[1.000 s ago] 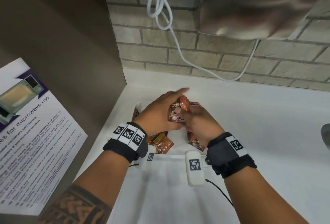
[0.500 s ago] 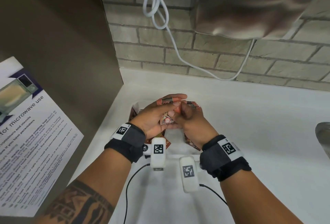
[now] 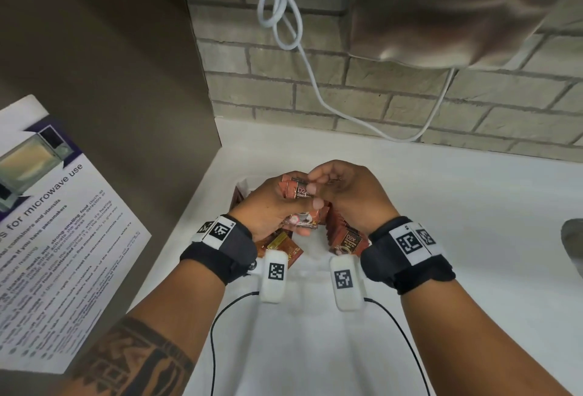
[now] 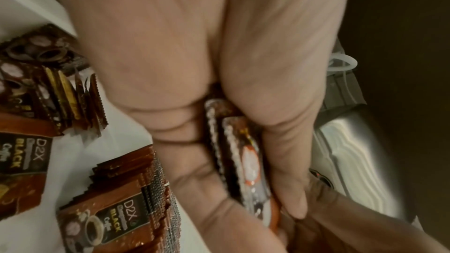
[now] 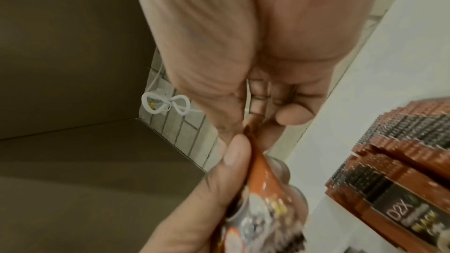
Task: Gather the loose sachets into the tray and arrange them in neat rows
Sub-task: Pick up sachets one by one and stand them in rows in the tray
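A white counter runs along the brick wall. On it sits a white tray holding brown coffee sachets, some standing in a row.

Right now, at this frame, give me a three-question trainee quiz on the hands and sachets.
1. True or false: the left hand holds a bundle of sachets.
2. Multiple choice: the right hand is A) flat on the counter, B) pinching the bundle's top, C) on the white cable.
3. What word follows D2X on the stacked sachets below?

Key: 1 true; 2 B; 3 BLACK.
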Available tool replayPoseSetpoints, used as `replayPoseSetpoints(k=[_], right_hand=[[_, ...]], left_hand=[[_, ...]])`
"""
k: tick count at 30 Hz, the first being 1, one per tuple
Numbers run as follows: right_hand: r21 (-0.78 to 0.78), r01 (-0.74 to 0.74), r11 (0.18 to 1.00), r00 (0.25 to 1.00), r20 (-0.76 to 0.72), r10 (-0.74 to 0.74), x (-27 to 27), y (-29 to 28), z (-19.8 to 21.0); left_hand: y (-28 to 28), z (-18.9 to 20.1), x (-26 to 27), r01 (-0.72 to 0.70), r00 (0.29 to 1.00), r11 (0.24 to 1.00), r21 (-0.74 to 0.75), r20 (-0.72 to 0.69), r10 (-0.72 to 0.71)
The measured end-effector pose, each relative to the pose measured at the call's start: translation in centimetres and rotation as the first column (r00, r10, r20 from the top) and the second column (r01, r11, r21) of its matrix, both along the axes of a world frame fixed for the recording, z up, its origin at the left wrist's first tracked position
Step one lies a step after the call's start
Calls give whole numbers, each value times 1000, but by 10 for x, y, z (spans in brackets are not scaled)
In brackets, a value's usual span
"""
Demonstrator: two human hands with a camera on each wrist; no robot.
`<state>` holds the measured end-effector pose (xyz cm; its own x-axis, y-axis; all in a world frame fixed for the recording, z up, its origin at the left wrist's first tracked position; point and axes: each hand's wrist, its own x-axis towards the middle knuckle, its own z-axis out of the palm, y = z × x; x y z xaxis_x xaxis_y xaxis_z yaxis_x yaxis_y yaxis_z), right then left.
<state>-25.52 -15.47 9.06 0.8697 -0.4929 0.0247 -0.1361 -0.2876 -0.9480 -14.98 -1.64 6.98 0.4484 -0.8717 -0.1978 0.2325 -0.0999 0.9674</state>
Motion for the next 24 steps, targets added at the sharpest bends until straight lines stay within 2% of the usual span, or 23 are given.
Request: replayPoseSetpoints(k=[5, 12, 20, 24], right_hand=[[25, -52, 998, 999, -11, 52, -2, -10, 11], [-15, -63, 998, 998, -19, 62, -3, -13, 14], [-231, -50, 972, 997, -72, 35, -5, -12, 24], [-386, -33, 922, 991, -133, -21, -4, -21, 27]], left_hand=[[4, -2, 2, 105, 994, 994, -9, 3, -105], [3, -5, 0, 56, 996, 998, -28, 67, -54], [-4, -6, 0, 33, 986, 999, -5, 163, -32], [5, -10, 13, -6, 961, 988, 154, 273, -37]])
